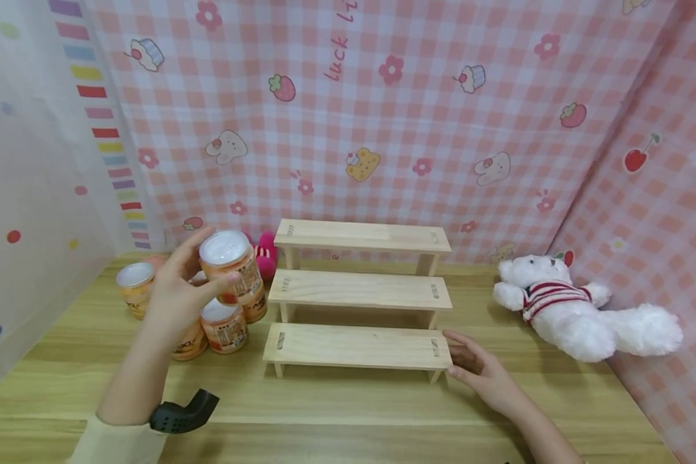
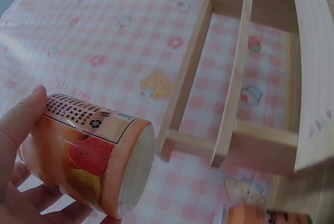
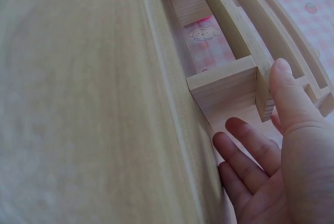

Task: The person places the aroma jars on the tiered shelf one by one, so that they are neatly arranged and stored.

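My left hand (image 1: 176, 287) grips an orange-labelled tin can (image 1: 232, 264) with a pale, shiny lid, thumb and fingers round its sides. In the left wrist view the can (image 2: 91, 156) lies sideways, with red and yellow fruit printed on its label. It is raised over several similar cans (image 1: 225, 327) standing at the left of the table. My right hand (image 1: 484, 374) is at the right end of the lowest step of a three-step wooden display stand (image 1: 356, 348). Its thumb (image 3: 292, 96) rests at the board's end, while the other fingers spread loosely below.
A white teddy bear (image 1: 562, 303) in a striped sweater lies on the table at the right. Behind the cans, a bright pink plush (image 1: 265, 254) shows beside the stand. A pink checked cloth (image 1: 336, 129) hangs behind the wooden table (image 1: 325, 412).
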Demonstrator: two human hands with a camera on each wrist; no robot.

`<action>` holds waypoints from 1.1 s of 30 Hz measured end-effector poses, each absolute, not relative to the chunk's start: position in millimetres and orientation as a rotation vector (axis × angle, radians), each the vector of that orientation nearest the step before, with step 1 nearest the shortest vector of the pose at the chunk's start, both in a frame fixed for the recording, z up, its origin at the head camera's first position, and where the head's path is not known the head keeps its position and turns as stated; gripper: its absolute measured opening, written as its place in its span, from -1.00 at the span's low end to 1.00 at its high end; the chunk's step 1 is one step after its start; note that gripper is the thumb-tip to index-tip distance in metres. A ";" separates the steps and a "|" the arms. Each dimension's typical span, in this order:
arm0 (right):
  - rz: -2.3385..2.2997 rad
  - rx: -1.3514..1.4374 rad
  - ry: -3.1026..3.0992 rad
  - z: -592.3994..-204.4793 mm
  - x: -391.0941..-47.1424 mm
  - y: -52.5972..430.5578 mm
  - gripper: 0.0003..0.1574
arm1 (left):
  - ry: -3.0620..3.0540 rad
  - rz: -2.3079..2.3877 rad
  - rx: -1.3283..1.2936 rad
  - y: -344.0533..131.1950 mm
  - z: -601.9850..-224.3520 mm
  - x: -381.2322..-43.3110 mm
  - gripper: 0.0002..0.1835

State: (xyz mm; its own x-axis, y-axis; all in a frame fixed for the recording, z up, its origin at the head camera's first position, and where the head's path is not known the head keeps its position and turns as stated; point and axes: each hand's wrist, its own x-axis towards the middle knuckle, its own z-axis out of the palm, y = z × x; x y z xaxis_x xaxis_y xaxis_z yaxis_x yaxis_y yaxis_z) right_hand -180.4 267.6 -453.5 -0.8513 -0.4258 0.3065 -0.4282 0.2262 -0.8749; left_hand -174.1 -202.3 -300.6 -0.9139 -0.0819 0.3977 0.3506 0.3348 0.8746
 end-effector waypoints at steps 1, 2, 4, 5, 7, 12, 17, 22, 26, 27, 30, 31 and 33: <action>1.755 0.858 -2.459 -453.8 -180.9 267.7 -0.29 | -2.239 -1.607 -0.247 -197.9 -299.6 -175.7 -0.18; 1.749 0.863 -2.461 -454.3 -181.5 268.1 -0.29 | -2.248 -1.602 -0.256 -193.7 -298.8 -177.5 -0.18; 1.758 0.852 -2.466 -454.8 -182.2 268.4 -0.29 | -2.255 -1.615 -0.283 -185.7 -296.9 -181.1 -0.19; 1.763 0.854 -2.467 -455.1 -182.6 268.5 -0.28 | -2.251 -1.638 -0.301 -181.8 -295.9 -183.1 -0.19; 1.772 0.856 -2.468 -455.9 -183.2 268.8 -0.28 | -2.235 -1.689 -0.341 -173.3 -293.1 -186.8 -0.19; 1.775 0.855 -2.483 -455.7 -183.1 268.8 -0.27 | -2.188 -1.803 -0.436 -151.8 -286.6 -198.2 -0.19; 1.771 0.831 -2.498 -453.1 -180.8 267.5 -0.28 | -2.212 -1.803 -0.469 -132.9 -279.4 -207.1 -0.19; 1.765 0.845 -2.487 -450.5 -179.1 265.9 -0.29 | -2.200 -1.846 -0.499 -113.2 -270.8 -217.3 -0.20; 1.772 0.840 -2.484 -450.4 -178.9 266.0 -0.29 | -2.206 -1.842 -0.522 -98.1 -266.4 -227.8 -0.20; 1.778 0.837 -2.484 -450.9 -179.1 266.3 -0.29 | -2.208 -1.843 -0.529 -94.2 -265.6 -230.5 -0.20; 1.789 0.838 -2.483 -452.7 -179.7 267.6 -0.28 | -2.202 -1.855 -0.553 -83.4 -263.7 -237.6 -0.20; 1.794 0.837 -2.484 -453.2 -179.8 267.9 -0.28 | -2.193 -1.862 -0.568 -80.0 -263.0 -239.9 -0.20; 1.799 0.844 -2.487 -454.0 -180.0 268.3 -0.28 | -2.183 -1.871 -0.583 -73.5 -261.6 -243.5 -0.20</action>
State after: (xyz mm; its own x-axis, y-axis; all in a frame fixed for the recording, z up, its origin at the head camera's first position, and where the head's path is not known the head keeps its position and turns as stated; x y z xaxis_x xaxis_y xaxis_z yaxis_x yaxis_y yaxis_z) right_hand -180.0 268.3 -454.0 -0.8586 -0.4377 0.2667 -0.3904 0.2214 -0.8936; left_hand -243.5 -73.5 -261.6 -0.9002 0.1610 0.4047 0.4246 0.1173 0.8978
